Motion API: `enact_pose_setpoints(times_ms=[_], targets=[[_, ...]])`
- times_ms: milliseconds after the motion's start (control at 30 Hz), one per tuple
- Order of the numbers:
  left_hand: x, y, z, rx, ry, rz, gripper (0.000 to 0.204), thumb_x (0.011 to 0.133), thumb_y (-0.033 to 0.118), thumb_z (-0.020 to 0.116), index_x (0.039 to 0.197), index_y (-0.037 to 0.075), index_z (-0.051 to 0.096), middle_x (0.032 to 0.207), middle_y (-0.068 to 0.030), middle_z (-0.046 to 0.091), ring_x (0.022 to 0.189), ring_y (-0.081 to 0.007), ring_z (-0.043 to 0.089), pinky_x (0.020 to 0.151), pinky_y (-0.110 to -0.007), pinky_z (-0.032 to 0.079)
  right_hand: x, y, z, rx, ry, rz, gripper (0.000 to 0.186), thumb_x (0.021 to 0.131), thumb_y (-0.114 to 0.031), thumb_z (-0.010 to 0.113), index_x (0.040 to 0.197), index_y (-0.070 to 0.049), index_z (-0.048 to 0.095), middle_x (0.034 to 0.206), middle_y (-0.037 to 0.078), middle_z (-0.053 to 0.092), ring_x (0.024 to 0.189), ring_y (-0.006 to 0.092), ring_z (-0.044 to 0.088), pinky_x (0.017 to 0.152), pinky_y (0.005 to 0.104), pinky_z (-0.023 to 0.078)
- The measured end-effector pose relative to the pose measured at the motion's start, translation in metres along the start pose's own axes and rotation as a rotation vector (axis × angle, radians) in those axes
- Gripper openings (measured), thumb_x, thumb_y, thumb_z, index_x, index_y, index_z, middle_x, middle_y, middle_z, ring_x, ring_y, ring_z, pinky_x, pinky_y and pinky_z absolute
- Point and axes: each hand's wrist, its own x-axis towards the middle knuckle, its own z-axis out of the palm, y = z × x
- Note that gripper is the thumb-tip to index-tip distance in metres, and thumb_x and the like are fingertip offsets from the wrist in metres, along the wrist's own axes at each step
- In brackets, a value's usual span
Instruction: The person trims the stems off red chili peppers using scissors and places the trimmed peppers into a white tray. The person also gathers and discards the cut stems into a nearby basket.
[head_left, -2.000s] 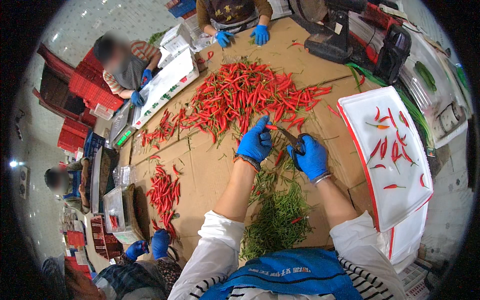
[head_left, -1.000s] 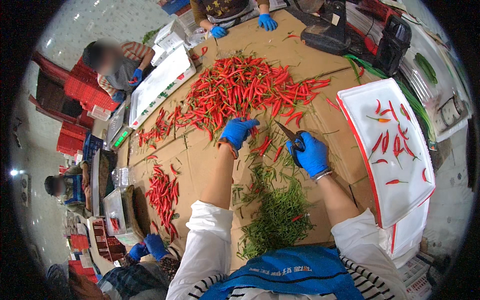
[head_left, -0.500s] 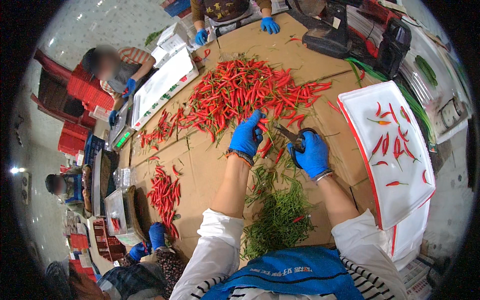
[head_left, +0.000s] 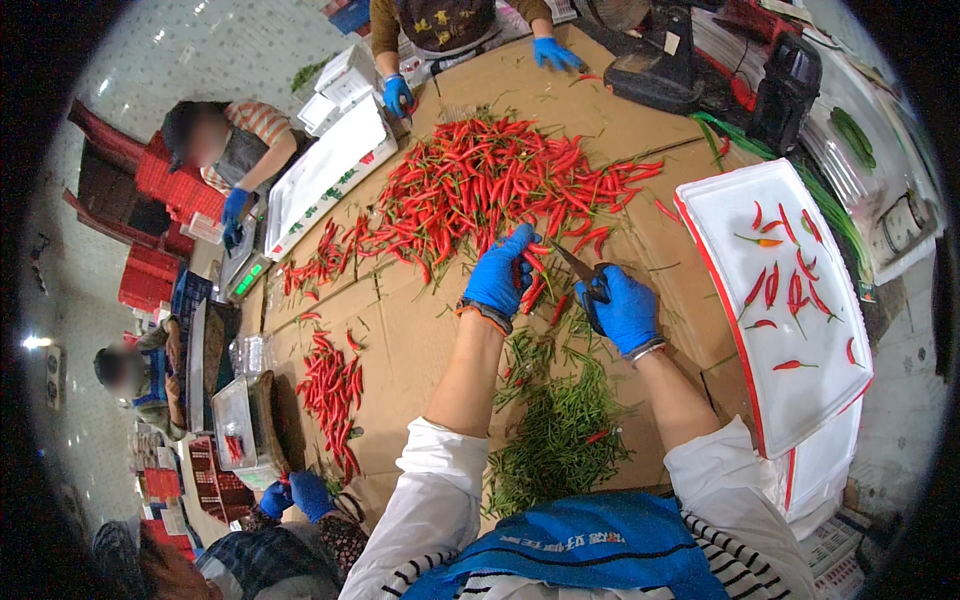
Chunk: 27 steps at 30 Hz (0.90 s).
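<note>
Taking the middle of the view as the centre of the dial, the left hand (head_left: 500, 272), gloved in blue, is hovering just toward 12 o'clock and clasping a few red chilies (head_left: 537, 266), which are poking out past its fingers toward 2 o'clock. The right hand (head_left: 622, 312), also in a blue glove, is sitting at 3 o'clock and gripping dark scissors (head_left: 573, 263) by their handles. The blades are pointing toward 10 o'clock and ending close beside the held chilies (whether metal is touching pepper, I cannot tell).

A large heap of chilies (head_left: 480, 185) is spreading over the cardboard (head_left: 400, 330) at 12 o'clock, beyond the left hand. A smaller pile of chilies (head_left: 330, 395) is lying at 8 o'clock, and a mound of green stems (head_left: 555, 440) is gathering between the person's forearms at 5 o'clock. Farther out at 3 o'clock, a white tray (head_left: 800, 410) with a red side is bearing scattered chilies (head_left: 795, 290).

Around the table, co-workers in blue gloves are standing at 12 and 10 o'clock, the latter beside a white box (head_left: 325, 170), while another pair of gloved hands (head_left: 312, 495) is showing between 7 and 8.
</note>
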Motion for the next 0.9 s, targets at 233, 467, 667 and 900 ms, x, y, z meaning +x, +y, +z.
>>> enact_pose_setpoints(times_ms=[233, 467, 667, 900], targets=[[0.005, 0.01, -0.015, -0.419, -0.174, -0.05, 0.027, 0.087, 0.036, 0.058, 0.094, 0.01, 0.06, 0.066, 0.0042, 0.053, 0.048, -0.0043, 0.044, 0.039, -0.018, 0.033, 0.004, -0.004, -0.004, -0.07, 0.022, -0.075, 0.033, 0.071, -0.025, 0.071, 0.093, -0.005, 0.057, 0.088, 0.015, 0.061, 0.082, 0.0341, 0.058, 0.069, 0.0408, 0.048], [0.005, -0.006, -0.003, -0.523, -0.12, -0.111, 0.025, 0.085, 0.037, 0.06, 0.089, 0.013, 0.059, 0.061, 0.0065, 0.045, 0.047, -0.0037, 0.041, 0.037, -0.018, 0.031, 0.004, -0.003, -0.003, -0.014, 0.063, -0.118, 0.034, 0.065, -0.02, 0.073, 0.091, -0.004, 0.055, 0.091, 0.015, 0.058, 0.088, 0.0343, 0.055, 0.074, 0.0415, 0.046], [0.01, -0.013, -0.003, -0.685, -0.129, -0.124, 0.022, 0.086, 0.035, 0.059, 0.09, 0.013, 0.06, 0.059, 0.0069, 0.051, 0.046, -0.0027, 0.045, 0.038, -0.017, 0.036, 0.003, 0.005, 0.003, 0.013, 0.068, -0.107, 0.035, 0.063, -0.017, 0.072, 0.091, -0.004, 0.055, 0.093, 0.016, 0.057, 0.09, 0.0343, 0.054, 0.076, 0.0411, 0.045], [0.006, -0.032, 0.006, -0.634, -0.068, -0.15, 0.025, 0.085, 0.037, 0.06, 0.095, 0.013, 0.058, 0.066, 0.0041, 0.05, 0.051, -0.0067, 0.046, 0.04, -0.019, 0.035, 0.002, 0.005, 0.003, -0.05, 0.023, -0.075, 0.036, 0.065, -0.017, 0.071, 0.096, -0.005, 0.056, 0.09, 0.016, 0.06, 0.084, 0.035, 0.058, 0.071, 0.0416, 0.047]])
